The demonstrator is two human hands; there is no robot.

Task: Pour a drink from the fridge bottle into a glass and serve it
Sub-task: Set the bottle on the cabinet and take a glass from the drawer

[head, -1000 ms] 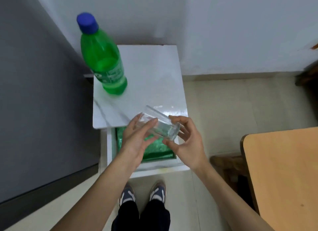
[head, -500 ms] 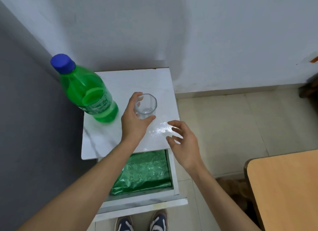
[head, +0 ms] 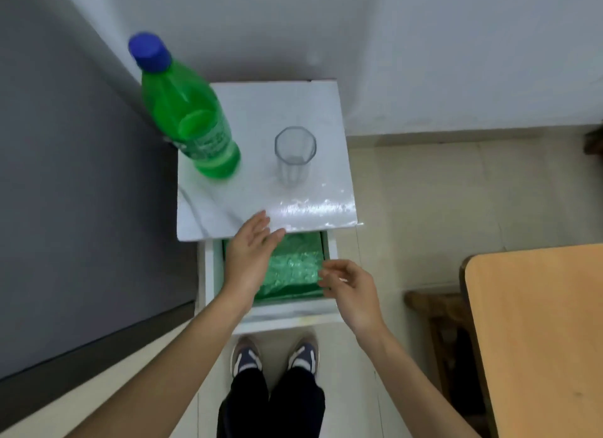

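Green bottle [head: 192, 117] upright at left of white table [head: 329, 205], blue cap [head: 149, 50] on, roughly half full by the look; likely moderately heavy, smooth plastic that gives under squeeze, best gripped round the labelled mid-body. Clear glass [head: 294, 153] upright just right of bottle, empty, apart from it; rigid, slick, breakable, best held low round the wall. Left hand [head: 249, 261] over open drawer [head: 270, 313], fingers [head: 261, 223] spread flat, holding nothing. Right hand [head: 354, 294] further right, fingers loosely curled, empty.
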